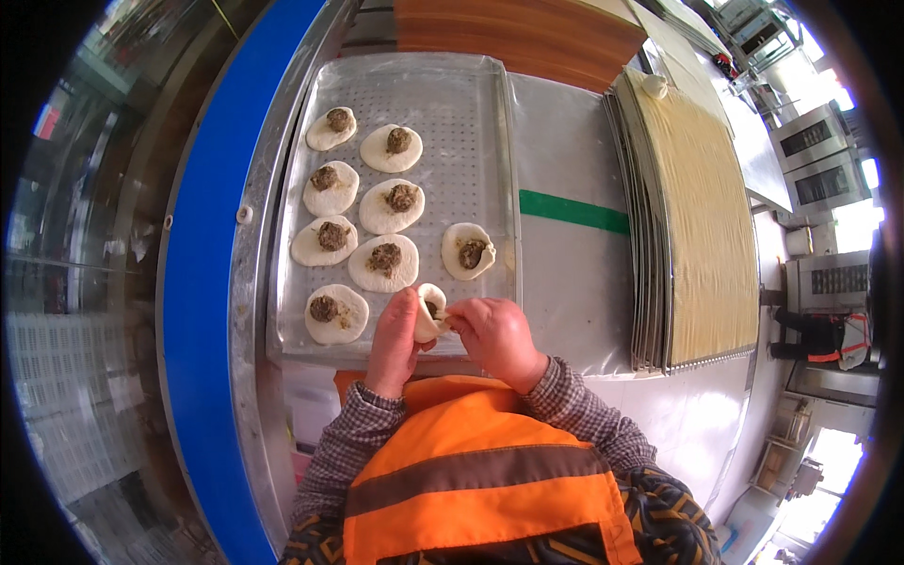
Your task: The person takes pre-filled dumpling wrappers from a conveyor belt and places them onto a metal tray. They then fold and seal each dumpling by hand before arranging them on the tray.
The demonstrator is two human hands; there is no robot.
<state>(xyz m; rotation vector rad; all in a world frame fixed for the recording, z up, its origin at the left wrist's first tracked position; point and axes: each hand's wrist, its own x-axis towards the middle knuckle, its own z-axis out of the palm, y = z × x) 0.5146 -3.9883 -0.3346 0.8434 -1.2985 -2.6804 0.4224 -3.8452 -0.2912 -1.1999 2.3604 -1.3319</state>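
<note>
Overhead view of a person at a metal work table (565, 282), forearms in checked sleeves entering from the near edge above an orange vest (471, 490). The left hand (395, 344) cups a partly folded dough round (429, 313), fingers curled behind it and thumb against its near side. The right hand (494, 334) meets it from the right, its fingertips (454, 318) pinching the edge of the dough where dark filling shows in the opening. The two hands touch at the dough, which is held just above the near edge of a perforated metal tray (471, 122).

On the tray lie eight flat dough rounds, each with a mound of dark filling at its centre. Seven stand in two columns running from far to near on the left part of the tray: the farthest round (331, 129) in the left column, the nearest round (336, 314) just left of the left hand. An eighth round (469, 250) lies apart to the right, just beyond the hands, with its filling off-centre. The far right part of the tray is bare.

Right of the tray, a green stripe (574, 212) crosses the table. Farther right stands a stack of trays (692, 217) topped by a yellowish mat, with a small ball of dough (654, 87) at its far end. A blue band (202, 282) borders the table on the left.
</note>
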